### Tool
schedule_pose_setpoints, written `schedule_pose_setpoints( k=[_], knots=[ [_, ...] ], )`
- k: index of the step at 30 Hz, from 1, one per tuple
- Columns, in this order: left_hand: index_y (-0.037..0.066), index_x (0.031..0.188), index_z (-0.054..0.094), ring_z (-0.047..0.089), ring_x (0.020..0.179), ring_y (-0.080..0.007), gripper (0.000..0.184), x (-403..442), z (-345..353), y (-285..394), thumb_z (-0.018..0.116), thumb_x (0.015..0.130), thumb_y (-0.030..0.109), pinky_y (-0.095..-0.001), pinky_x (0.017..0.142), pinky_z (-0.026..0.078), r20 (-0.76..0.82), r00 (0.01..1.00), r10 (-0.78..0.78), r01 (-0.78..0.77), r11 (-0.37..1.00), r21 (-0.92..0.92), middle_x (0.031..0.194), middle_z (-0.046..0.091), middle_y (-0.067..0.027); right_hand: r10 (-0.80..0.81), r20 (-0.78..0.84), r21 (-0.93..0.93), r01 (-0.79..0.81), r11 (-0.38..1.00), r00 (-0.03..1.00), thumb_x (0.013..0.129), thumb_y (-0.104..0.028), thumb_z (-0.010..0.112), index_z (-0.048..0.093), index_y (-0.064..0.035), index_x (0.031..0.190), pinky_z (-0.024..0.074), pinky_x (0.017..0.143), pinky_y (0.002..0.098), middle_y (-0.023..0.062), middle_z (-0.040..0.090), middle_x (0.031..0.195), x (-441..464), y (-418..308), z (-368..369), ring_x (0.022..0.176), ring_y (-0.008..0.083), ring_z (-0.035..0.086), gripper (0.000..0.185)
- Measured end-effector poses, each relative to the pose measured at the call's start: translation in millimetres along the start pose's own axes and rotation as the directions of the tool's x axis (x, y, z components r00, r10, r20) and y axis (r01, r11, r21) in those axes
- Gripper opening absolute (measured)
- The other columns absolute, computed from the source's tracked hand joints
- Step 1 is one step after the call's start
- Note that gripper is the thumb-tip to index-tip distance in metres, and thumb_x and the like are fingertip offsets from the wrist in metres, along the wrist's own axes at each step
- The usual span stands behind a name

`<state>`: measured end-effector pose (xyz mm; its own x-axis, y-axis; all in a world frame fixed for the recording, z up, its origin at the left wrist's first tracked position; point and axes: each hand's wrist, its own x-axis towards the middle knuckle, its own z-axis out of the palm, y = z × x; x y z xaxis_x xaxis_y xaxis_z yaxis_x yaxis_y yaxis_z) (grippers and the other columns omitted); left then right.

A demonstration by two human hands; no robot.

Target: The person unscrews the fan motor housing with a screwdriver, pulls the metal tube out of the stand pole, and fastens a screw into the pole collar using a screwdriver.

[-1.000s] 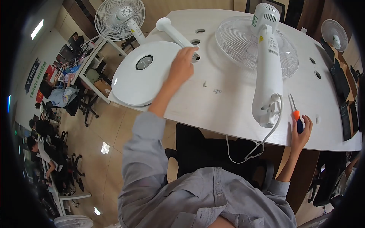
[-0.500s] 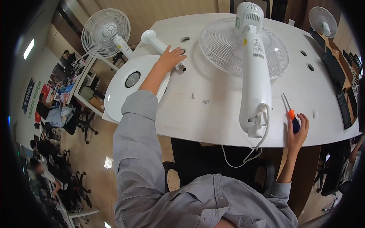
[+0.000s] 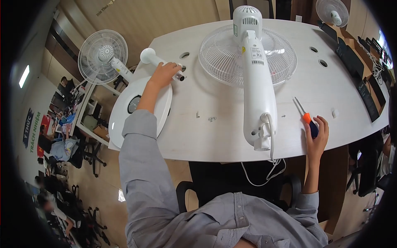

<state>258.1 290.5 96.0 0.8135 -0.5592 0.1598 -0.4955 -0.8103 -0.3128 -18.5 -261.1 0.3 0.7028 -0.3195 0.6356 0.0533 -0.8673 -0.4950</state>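
My left hand [image 3: 164, 73] is closed round a white fan pole [image 3: 149, 56], which lies at the table's left edge with its dark, hollow end pointing right. Under my left forearm is a round white fan base [image 3: 120, 118] with a dark disc at its centre. At the right, my right hand [image 3: 317, 134] curls round the dark handle of an orange-and-blue screwdriver [image 3: 306, 118], whose shaft points away from me on the table. Between my hands a white fan [image 3: 260, 87] rests grille down, its neck toward me and its cord hanging over the front edge.
Small screws [image 3: 212, 119] and an L-shaped metal piece [image 3: 197, 115] lie on the white table [image 3: 186, 140]. Dark boxes [image 3: 355, 74] line the right edge. Another standing fan [image 3: 103, 56] is behind at left. A black chair [image 3: 231, 182] stands against the front edge.
My left hand has gone from lying spread over the pole to closing round it. My right hand stays at the screwdriver. The whole view has shifted as my head turned.
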Motion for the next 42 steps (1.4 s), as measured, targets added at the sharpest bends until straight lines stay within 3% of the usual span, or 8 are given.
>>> schedule_pose_setpoints(
  k=[5,14,23,30,33,37,39,42],
  knots=[
    [0.016,0.126,0.055,0.055,0.129,-0.0260,0.057,-17.7,-40.4,0.6,0.072,0.077,-0.010,-0.0588,0.117,0.035,-0.169,0.985,-0.021,0.008,0.997,-0.079,0.132,0.060,-0.0026,0.005,0.003,0.007,-0.005,1.000,1.000,0.092,-0.013,0.072,0.065,0.0011,0.118,0.0461,0.103,0.0425,0.0172,0.062,0.127,-0.2,-0.9,-0.3,0.119,0.0348,0.060,0.031],
    [0.013,0.130,0.052,0.056,0.132,-0.0334,0.073,-76.2,-114.6,25.7,0.066,0.067,-0.021,-0.0609,0.120,0.031,-0.583,0.812,-0.035,-0.054,0.990,-0.134,0.144,0.057,-0.0146,-0.026,-0.020,0.023,0.027,0.999,0.999,0.090,-0.014,0.074,0.066,-0.0024,0.119,0.0460,0.102,0.0435,0.0150,0.063,0.128,-1.6,6.1,1.7,0.119,0.0343,0.060,0.032],
    [0.015,0.127,0.051,0.053,0.137,-0.0344,0.069,-142.4,-175.7,75.0,0.072,0.069,-0.016,-0.0617,0.116,0.039,-0.679,0.724,0.120,-0.145,0.989,0.020,0.135,0.062,-0.0110,-0.045,-0.092,0.227,0.065,0.972,0.995,0.093,-0.008,0.069,0.064,-0.0005,0.120,0.0421,0.108,0.0431,0.0165,0.062,0.131,0.5,1.9,-10.3,0.124,0.0320,0.058,0.029],
    [0.015,0.125,0.050,0.057,0.134,-0.0358,0.055,-188.4,-190.5,107.7,0.073,0.079,-0.005,-0.0653,0.113,0.040,-0.702,0.688,0.182,-0.168,0.982,0.090,0.132,0.064,-0.0083,-0.229,-0.260,0.232,0.291,0.928,0.938,0.092,0.000,0.067,0.062,0.0000,0.119,0.0424,0.108,0.0452,0.0180,0.061,0.131,-4.4,-61.0,-38.4,0.125,0.0350,0.057,0.028],
    [0.015,0.125,0.050,0.058,0.133,-0.0358,0.053,-203.5,-192.4,117.4,0.073,0.080,-0.003,-0.0652,0.113,0.040,-0.700,0.693,0.172,-0.145,0.985,0.098,0.131,0.064,-0.0082,-0.279,-0.301,0.406,0.387,0.828,0.912,0.086,0.005,0.066,0.063,0.0004,0.110,0.0468,0.101,0.0446,0.0204,0.062,0.125,-27.6,-94.8,-53.1,0.118,0.0348,0.060,0.025],
    [0.016,0.125,0.050,0.059,0.132,-0.0357,0.053,-220.0,-193.3,130.5,0.073,0.081,-0.001,-0.0652,0.112,0.041,-0.693,0.703,0.157,-0.127,0.987,0.095,0.129,0.065,-0.0082,-0.619,-0.149,0.663,0.542,0.516,0.771,0.071,0.004,0.076,0.069,-0.0062,0.090,0.0557,0.077,0.0387,0.0143,0.070,0.105,-68.1,-167.4,-56.1,0.091,0.0305,0.069,0.022],
    [0.016,0.124,0.050,0.059,0.132,-0.0357,0.051,-228.1,-193.0,143.2,0.073,0.081,0.000,-0.0654,0.111,0.041,-0.681,0.718,0.142,-0.129,0.989,0.070,0.129,0.066,-0.0081,-0.730,0.015,0.824,0.405,0.395,0.683,0.070,0.000,0.082,0.071,-0.0051,0.111,0.0564,0.092,0.0451,0.0150,0.068,0.118,-72.0,-210.0,-46.3,0.108,0.0347,0.068,0.043],
    [0.015,0.120,0.053,0.059,0.131,-0.0358,0.045,-247.7,-204.0,164.0,0.073,0.082,0.002,-0.0654,0.110,0.042,-0.653,0.749,0.111,-0.136,0.991,0.012,0.126,0.068,-0.0077,-0.774,-0.054,0.813,0.478,0.333,0.631,0.071,0.003,0.080,0.065,-0.0056,0.125,0.0518,0.102,0.0492,0.0182,0.059,0.136,-59.5,-256.2,-28.6,0.128,0.0393,0.057,0.057]
  ],
)
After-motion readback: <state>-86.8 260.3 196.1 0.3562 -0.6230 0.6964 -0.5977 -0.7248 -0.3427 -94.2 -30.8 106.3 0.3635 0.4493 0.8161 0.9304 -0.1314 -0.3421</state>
